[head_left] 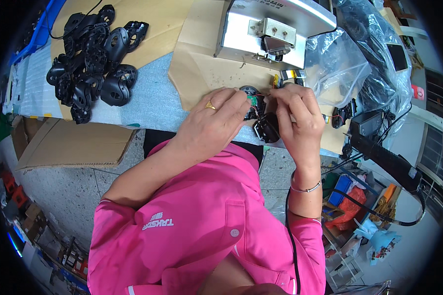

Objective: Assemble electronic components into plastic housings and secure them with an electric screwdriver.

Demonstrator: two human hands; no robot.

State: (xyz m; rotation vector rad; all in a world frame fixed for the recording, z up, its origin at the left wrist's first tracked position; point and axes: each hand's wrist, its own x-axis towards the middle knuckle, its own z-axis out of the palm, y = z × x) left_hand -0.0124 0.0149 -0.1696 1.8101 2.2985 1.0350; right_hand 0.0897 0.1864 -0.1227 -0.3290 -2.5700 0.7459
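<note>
My left hand (212, 117), with a ring on it, closes its fingers on the left side of a black plastic housing (250, 90). A small green circuit board (252, 101) shows inside, with thin wires on it. Below hangs a second black shell piece (267, 129) at the table's front edge. Just right of the housing my right hand (299, 112) is pinched; a thin red wire runs from the board toward its fingertips, which hide what they hold. Beyond those fingertips lie small silver and yellow battery packs (292, 74).
Black plastic shells (96, 64) are heaped at the left on brown cardboard (157, 22). A metal machine (261, 34) stands at the back. To the right are a clear plastic bag (339, 69), another wired black assembly (343, 114) and a black-handled tool with a cable (389, 162).
</note>
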